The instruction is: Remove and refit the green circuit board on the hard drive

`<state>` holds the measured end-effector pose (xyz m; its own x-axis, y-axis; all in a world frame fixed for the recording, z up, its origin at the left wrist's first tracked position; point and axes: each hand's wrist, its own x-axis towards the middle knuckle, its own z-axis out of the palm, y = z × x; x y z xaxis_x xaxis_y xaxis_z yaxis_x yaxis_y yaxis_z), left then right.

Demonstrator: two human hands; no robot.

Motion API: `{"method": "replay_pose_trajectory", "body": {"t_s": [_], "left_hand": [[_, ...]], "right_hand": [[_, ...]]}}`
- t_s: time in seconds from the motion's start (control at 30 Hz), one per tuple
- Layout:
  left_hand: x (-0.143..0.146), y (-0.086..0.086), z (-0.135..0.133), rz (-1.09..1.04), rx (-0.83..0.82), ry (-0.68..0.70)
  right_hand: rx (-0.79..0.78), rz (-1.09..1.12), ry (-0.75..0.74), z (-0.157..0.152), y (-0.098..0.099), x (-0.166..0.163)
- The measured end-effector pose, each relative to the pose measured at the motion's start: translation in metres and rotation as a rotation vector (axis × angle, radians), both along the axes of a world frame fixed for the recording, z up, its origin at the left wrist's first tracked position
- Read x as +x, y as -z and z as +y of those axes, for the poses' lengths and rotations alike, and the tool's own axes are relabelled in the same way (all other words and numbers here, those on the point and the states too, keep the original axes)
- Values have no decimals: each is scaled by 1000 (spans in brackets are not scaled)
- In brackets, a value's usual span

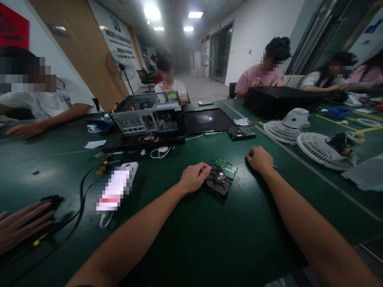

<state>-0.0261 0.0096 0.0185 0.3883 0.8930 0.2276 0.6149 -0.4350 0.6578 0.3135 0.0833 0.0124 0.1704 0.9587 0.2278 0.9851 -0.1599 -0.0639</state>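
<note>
A hard drive [220, 181] lies on the green table in front of me, its green circuit board facing up. My left hand [194, 177] grips its left edge, thumb on top and fingers along the side. To the right of the drive, my right hand [259, 159] is closed around a screwdriver [275, 167]. The dark handle end pokes out on the left of the fist, and the thin metal shaft shows on the right. Another hard drive [241, 132] rests farther back, beyond both hands.
An opened computer case [149, 119] stands at the back left beside its black side panel [209, 120]. White fan parts [321, 149] lie on the right. A phone [118, 187] and cables are on the left, near another person's hand [25, 223]. Several people sit around the table.
</note>
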Motion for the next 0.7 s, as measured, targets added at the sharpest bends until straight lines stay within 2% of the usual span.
{"method": "replay_pose_trajectory", "body": {"t_s": [0.27,0.43,0.7], "left_hand": [[1,4,-5,-46,-27,158],[3,7,0,10,71,56],[6,10,4,128,179,43]], "right_hand": [[0,-2,7,-4,-2,-3],[-26,7,-10,-6,-5,-2],[-69,1,-50,-5,-9,-3]]}}
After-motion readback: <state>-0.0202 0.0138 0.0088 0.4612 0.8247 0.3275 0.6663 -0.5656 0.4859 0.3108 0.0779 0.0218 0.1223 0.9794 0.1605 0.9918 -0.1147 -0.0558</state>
